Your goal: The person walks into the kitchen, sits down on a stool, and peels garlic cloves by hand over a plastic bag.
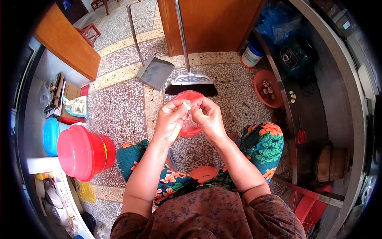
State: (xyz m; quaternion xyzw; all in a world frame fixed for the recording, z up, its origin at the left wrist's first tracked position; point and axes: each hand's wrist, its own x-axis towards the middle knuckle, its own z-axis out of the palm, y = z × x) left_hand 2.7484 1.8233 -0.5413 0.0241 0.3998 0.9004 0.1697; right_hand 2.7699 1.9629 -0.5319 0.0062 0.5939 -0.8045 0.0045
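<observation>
Over a red plastic basin (190, 132) on the floor, both my hands are raised close together. My left hand (172, 119) pinches a small whitish garlic clove (187, 106) between thumb and fingertips. Beside it, my right hand (207, 118) is closed in a pinch at the clove's side; a pale bit shows at its fingertips, too small to make out. To the right, a pink bowl (259, 93) contains several garlic bulbs (268, 89). A few pale cloves (293, 96) lie on the dark shelf next to it.
A broom (191, 79) and a grey dustpan (156, 72) stand just beyond the basin. On the left is a red lidded bucket (85, 151). Red scissors (301, 135) and a dark green appliance (298, 57) occupy the right shelf. A white tub (251, 55) stands by the door.
</observation>
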